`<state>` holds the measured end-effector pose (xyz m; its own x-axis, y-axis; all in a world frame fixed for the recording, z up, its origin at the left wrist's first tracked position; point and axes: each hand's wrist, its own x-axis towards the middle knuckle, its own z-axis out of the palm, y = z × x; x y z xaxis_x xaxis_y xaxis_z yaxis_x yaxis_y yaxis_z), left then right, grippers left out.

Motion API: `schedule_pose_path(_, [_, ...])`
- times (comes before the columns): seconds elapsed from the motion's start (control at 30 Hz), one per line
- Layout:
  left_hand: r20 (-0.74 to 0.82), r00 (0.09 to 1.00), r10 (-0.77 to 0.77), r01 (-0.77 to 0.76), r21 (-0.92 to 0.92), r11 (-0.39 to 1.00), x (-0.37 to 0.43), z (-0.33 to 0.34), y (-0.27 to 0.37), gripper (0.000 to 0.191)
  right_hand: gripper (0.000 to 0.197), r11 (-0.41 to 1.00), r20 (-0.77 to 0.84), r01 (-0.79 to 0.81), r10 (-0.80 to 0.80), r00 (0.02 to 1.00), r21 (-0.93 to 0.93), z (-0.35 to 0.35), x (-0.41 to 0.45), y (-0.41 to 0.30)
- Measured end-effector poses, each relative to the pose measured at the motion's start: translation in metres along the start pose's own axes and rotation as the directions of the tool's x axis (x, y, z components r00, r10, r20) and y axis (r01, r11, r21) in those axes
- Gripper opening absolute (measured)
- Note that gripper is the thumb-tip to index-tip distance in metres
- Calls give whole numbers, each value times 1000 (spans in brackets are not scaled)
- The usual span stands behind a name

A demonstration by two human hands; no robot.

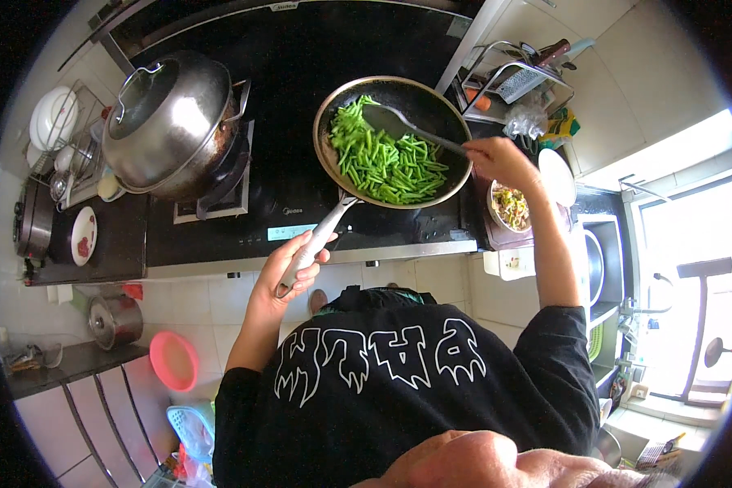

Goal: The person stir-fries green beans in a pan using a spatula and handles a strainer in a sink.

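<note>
My left hand (297, 263) is wrapped around the light grey handle (323, 235) of a dark frying pan (463, 122) on the right side of the black cooktop (280, 183). Cut green beans (393, 168) cover much of the pan's floor. From the right, my right hand (501, 160) grips the thin handle of a dark spatula (430, 135). Its broad head rests among the beans at the pan's upper left. The burner beneath the pan is hidden.
Left on the cooktop stands a lidded metal wok (165, 128). A bowl of chopped food (510, 207) sits right of the pan, near a white plate (557, 177). A knife rack (518, 79) stands behind. At far left are a dish rack (76, 146) and an oval plate (84, 236).
</note>
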<state>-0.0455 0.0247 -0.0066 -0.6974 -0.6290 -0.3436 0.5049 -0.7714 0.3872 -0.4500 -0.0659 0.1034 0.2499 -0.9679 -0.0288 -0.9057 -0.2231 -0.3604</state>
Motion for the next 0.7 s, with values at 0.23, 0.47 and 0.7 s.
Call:
schedule_pose_path(0.23, [2,1000,-26,26,17,1000,4,5,4,45,22,968,-166,101,-141,976,-230,22,45,-23])
schedule_pose_path(0.47, [7,1000,-25,25,7,1000,2,5,3,44,10,795,245,252,-134,960,-552,-42,-43,-103])
schedule_pose_path(0.7, [9,1000,-16,16,-11,1000,-6,6,1,43,15,665,352,234,46,935,-709,-98,-83,-143])
